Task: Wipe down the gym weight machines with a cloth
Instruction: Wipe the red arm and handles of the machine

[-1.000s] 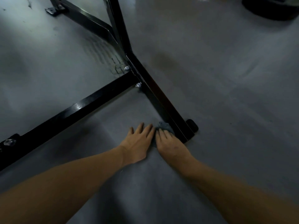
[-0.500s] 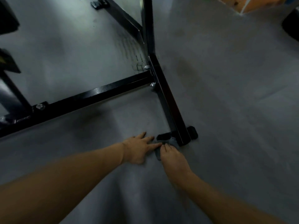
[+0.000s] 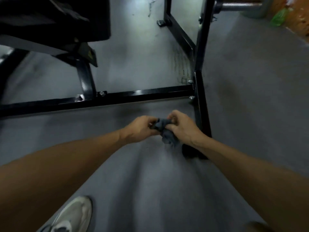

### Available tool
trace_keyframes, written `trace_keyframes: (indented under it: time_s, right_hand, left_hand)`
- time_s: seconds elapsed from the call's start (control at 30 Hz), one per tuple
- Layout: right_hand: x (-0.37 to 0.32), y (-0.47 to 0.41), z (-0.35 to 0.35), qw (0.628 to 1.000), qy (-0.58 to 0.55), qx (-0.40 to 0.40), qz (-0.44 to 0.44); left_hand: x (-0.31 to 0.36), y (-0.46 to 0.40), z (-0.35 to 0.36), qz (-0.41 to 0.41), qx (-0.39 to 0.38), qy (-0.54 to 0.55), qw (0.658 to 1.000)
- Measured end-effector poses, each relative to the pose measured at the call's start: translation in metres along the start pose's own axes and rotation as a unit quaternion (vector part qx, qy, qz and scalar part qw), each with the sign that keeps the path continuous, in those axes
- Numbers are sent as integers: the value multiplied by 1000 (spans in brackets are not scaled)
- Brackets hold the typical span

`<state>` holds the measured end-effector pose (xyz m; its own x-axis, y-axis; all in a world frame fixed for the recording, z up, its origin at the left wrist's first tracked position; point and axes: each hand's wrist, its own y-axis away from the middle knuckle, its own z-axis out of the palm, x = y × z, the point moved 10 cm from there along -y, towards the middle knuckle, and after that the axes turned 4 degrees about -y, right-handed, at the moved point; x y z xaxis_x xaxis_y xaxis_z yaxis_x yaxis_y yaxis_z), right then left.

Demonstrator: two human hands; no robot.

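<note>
Gripping a bunched grey cloth between them: left hand and right hand, fingers curled on it, above grey floor. Black machine frame at 12 o'clock; its upright foot bar at 3 o'clock. White shoe at 7 o'clock.

Your pale sneaker bottom left on grey floor; green bag top right, near orange stuff.
</note>
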<state>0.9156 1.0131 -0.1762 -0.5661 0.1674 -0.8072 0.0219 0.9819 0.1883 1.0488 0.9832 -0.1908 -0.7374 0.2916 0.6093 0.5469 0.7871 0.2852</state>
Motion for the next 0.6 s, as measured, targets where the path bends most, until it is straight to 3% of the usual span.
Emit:
trace_keyframes:
  time_s: [0.13,0.23,0.37,0.47,0.6]
  right_hand:
    - [-52,-10,11,997,-50,12,-51]
    - [-91,-13,42,994,-77,-33,-76]
    - [-112,-10,91,952,-268,-147,17]
    - [-150,3,115,945,-247,-208,-43]
    - [-184,7,101,949,-230,-184,-111]
  left_hand:
    - [-18,40,-46,-65,65,98,991]
    - [-33,83,-72,-110,113,120,980]
    - [-39,126,-96,-151,135,123,971]
    - [-47,159,-118,-170,150,162,960]
    - [-49,183,-147,-166,171,156,959]
